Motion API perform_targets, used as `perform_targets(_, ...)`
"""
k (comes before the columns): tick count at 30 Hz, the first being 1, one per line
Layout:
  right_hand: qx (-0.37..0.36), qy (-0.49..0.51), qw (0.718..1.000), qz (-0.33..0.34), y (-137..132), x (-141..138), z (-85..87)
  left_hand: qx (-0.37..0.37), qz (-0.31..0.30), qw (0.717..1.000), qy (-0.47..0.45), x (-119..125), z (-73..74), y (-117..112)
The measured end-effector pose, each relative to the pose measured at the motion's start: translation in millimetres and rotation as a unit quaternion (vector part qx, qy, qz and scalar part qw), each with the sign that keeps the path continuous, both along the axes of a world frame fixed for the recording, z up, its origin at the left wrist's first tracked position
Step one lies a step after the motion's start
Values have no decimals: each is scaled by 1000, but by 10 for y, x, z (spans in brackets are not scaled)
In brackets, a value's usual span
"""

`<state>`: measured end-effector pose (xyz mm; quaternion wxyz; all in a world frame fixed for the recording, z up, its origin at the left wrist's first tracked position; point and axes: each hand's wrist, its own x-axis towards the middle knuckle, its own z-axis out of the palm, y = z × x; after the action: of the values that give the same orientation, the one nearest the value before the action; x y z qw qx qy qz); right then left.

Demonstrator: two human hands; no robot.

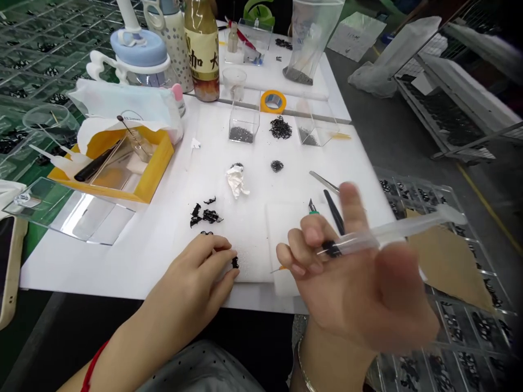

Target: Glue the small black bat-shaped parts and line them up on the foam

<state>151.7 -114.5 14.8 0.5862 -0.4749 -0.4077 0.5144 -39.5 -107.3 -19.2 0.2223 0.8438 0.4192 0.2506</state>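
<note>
My left hand (196,277) rests on the white foam board (253,179), fingers curled, pinching a small black part (235,263) between thumb and forefinger. A little pile of similar black parts (205,215) lies just beyond it. My right hand (359,283) is raised above the board's near right corner, palm toward me and blurred. Its fingers hold a clear syringe-like applicator (384,235) with a fine orange tip pointing left toward the left hand.
Tweezers and a black tool (332,204) lie behind the right hand. A crumpled tissue (237,179), clear boxes of black bits (244,122), yellow tape roll (273,101), bottles and a yellow tray (118,160) stand further back. Clear compartment trays (461,321) sit at right.
</note>
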Motion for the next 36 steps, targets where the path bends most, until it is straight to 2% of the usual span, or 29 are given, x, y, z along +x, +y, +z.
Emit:
perform_targets(2, -20, 23, 999, -23, 82, -55, -8, -1, 0, 1000, 12, -41, 7, -16)
perform_targets(5, 31, 138, 989, -41, 175, -137, -71, -14, 0, 1000, 20, -67, 3, -19)
perform_targets(8, 108, 303, 947, -6, 222, -138, -166, -16, -5, 1000, 9, -61, 1, -23)
perform_targets(10, 117, 368, 922, 10, 231, -100, -210, -12, 9, 1000, -7, -25, 9, -34)
perform_targets(14, 108, 436, 892, -45, 232, -46, -214, 20, 83, 996, 17, 138, 34, -21)
perform_targets(17, 113, 465, 871, -112, 239, -66, -196, 22, 61, 997, 43, 234, 39, 29)
perform_targets(19, 128, 473, 863, -125, 242, -87, -194, 22, 40, 999, 29, 231, 30, 44)
perform_targets(23, 141, 455, 874, -100, 207, -75, -196, 51, -22, 998, 8, 79, 0, -20)
perform_targets(27, 72, 413, 906, -61, 140, -25, -168, 50, -61, 997, 5, -63, 8, -123)
perform_targets(30, 9, 368, 927, -68, 143, -46, -122, 30, -11, 999, -15, -52, 26, -154)
perform_targets(33, -5, 326, 932, -156, 193, -139, -93, 56, 78, 995, 0, 29, 22, -149)
perform_targets(36, -13, 297, 926, -233, 234, -246, -108, 78, 104, 991, 31, 103, -2, -137)
